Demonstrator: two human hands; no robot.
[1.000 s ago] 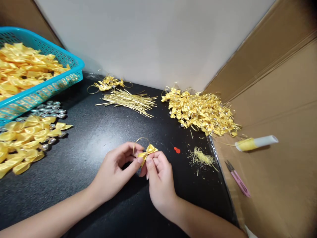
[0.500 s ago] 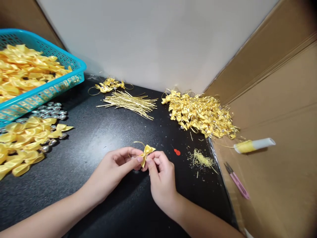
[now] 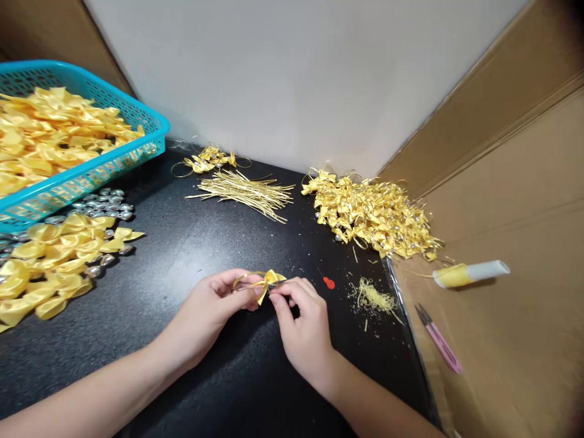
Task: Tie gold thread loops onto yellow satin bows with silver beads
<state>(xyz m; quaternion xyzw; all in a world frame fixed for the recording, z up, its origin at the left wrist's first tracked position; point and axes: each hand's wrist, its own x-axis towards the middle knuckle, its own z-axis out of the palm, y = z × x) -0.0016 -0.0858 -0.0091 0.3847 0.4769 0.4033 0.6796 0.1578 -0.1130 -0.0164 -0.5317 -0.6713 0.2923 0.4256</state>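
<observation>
Between my hands, above the black tabletop (image 3: 182, 243), is a yellow ribbon bow (image 3: 271, 280) with a thin gold cord (image 3: 241, 277) curving off its left side. My left hand (image 3: 228, 295) is closed, pinching the bow's left side and the cord between thumb and fingers. My right hand (image 3: 301, 310) is closed too, its thumb and index fingertips together at the bow's right edge; exactly what they grip there is hidden. A bundle of gold cord pieces (image 3: 246, 193) lies beyond my hands. A red tag-like piece (image 3: 328, 283) lies right of my right hand.
At left, a blue basket (image 3: 162, 126) holds yellow bows; loose bows (image 3: 59, 255) and silver beads (image 3: 107, 204) lie before it. Corded bows (image 3: 374, 213) are heaped at right, near thread scraps (image 3: 375, 296). Pink snips (image 3: 440, 340) and a thread tube (image 3: 469, 274) lie on cardboard.
The gold cord now forms a loop over my left fingers, where its end stuck up before. The bow has turned slightly between my fingers. The whole view has shifted a little.
</observation>
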